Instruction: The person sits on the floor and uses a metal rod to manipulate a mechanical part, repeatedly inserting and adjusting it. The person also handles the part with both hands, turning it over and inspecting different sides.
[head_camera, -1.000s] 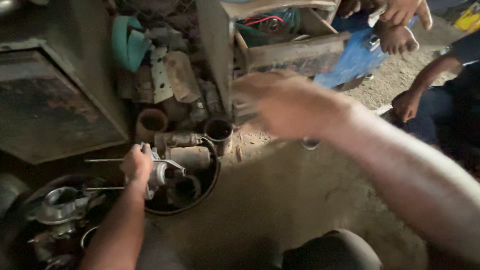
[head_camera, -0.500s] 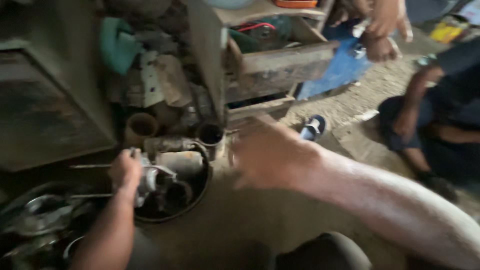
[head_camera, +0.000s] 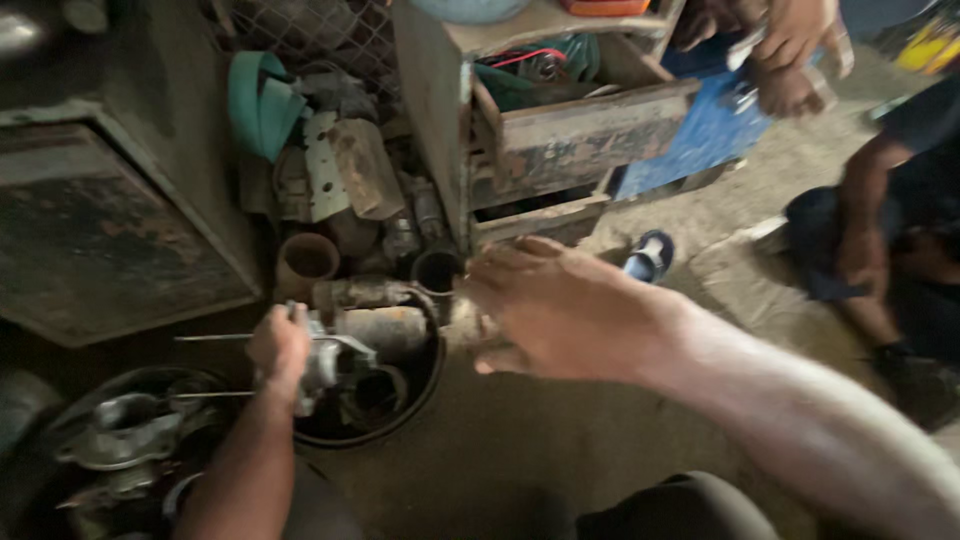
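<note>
Your left hand (head_camera: 280, 345) has its grip clenched on a small metal part (head_camera: 325, 362) — dull grey, grimy — over the dark round basin (head_camera: 425, 385) on the floor. Your right hand (head_camera: 560, 310) hovers open beside it — grasping nothing.

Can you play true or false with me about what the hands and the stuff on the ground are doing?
1. The left hand grips a grey metal part over a round black tub. True.
2. The right hand holds a hammer. False: it holds no tool and reaches, fingers spread, toward the tub.
3. A wooden drawer stands pulled open. True.
4. The drawer is shut tight. False: it sticks out, with wires showing inside.
5. A brown pipe piece lies behind the tub. True.
</note>
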